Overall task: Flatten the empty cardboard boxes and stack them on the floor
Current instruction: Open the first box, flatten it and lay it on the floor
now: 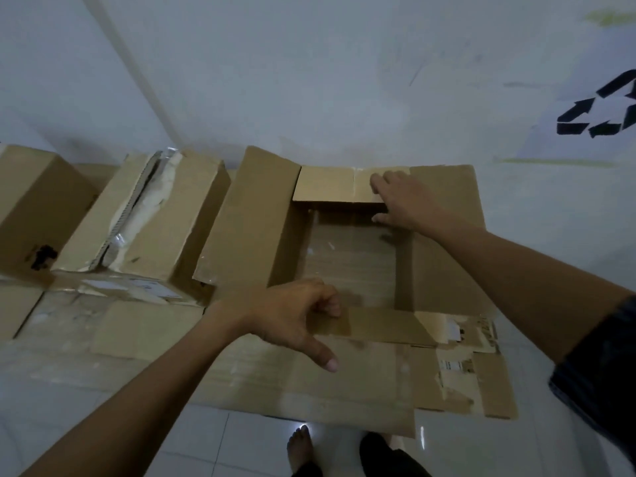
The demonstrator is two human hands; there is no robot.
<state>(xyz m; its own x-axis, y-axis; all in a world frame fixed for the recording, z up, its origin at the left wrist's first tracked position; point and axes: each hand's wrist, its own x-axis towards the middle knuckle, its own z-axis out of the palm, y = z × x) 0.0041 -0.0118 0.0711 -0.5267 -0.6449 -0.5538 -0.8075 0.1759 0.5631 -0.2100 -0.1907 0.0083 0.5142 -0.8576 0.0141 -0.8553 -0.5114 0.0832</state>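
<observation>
The open box (347,263) stood on flattened cardboard (275,383) on the floor (206,442), directly between the 2 hands. The left hand (292,315) gripped the near flap (378,325), fingers curled over its edge and thumb sticking out free. The right hand (402,201) pressed straight fingers on the far flap (327,187), across the opening from the left fingers. The box's long axis seemed to run from one set of fingers to the other, so collapsing it probably meant pushing sideways. 2 more upright boxes (165,215) stood left of the left fingers.
</observation>
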